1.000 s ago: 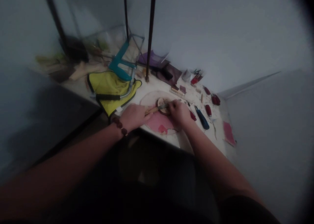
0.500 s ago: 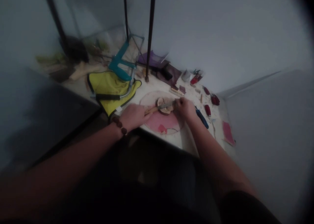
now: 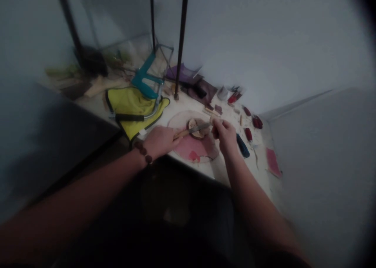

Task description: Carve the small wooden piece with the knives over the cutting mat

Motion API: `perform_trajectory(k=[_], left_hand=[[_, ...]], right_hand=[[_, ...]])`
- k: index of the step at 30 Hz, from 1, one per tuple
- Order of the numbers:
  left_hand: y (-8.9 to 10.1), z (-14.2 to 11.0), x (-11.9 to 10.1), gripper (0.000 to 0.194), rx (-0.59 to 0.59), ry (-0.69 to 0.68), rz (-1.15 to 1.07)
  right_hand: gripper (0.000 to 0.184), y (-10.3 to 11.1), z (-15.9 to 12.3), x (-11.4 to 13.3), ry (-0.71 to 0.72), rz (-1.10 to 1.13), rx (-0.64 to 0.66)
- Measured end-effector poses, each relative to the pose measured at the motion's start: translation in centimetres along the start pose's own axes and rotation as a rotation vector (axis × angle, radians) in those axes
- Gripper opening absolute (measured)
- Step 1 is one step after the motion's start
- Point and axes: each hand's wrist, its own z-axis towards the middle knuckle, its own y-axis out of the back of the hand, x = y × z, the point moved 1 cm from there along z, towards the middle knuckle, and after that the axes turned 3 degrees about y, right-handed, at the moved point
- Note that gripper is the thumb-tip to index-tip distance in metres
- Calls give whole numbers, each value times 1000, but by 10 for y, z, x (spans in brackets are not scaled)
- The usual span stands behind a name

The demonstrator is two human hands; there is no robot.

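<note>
On my tabletop (image 3: 188, 101) I see a teal clamp (image 3: 146, 78), a yellow cloth (image 3: 132, 103), red-handled tools (image 3: 248, 134), a blue-handled tool (image 3: 242, 146) and pink sandpaper (image 3: 273, 162).

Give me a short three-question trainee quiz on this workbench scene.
1. True or false: the dark beaded bracelet is on the right wrist.
2. Which hand grips the wooden-handled steel-bladed knife, left or right?
3. The long rounded tool handle lying nearest the right hand is which colour? A blue, B yellow, C green.

Key: 1 false; 2 left; 3 A.
</note>
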Motion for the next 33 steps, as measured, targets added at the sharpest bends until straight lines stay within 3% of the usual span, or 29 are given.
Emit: perform_trajectory(k=[4,8,10,14,18,21,24,29,33], left_hand=[[1,-1,3,56,-48,-41,-19],[9,-8,-4,61,-251,-36,-136],[19,-15,-17,60,-346,-112,-235],[42,-23,-52,59,-367,-377,-396],[53,-22,-67,46,-330,-496,-444],[53,-21,-66,31,-344,-455,-452],[49,-23,-64,19,-388,-319,-491],[46,-26,-66,19,-352,-147,-631],[50,-25,-70,18,-277,-104,-714]], right_hand=[[49,-21,-48,16,-21,367,77],[45,-21,-73,30,-206,956,254],[43,-18,-80,36,-283,1097,304],[37,-21,-92,45,-338,1128,355],[34,-28,-102,48,-356,1133,410],[43,-30,-106,46,-339,1102,377],[53,-31,-110,45,-268,1049,305],[38,-32,-118,47,-105,1021,192],[45,-35,-119,51,-98,1048,194]])
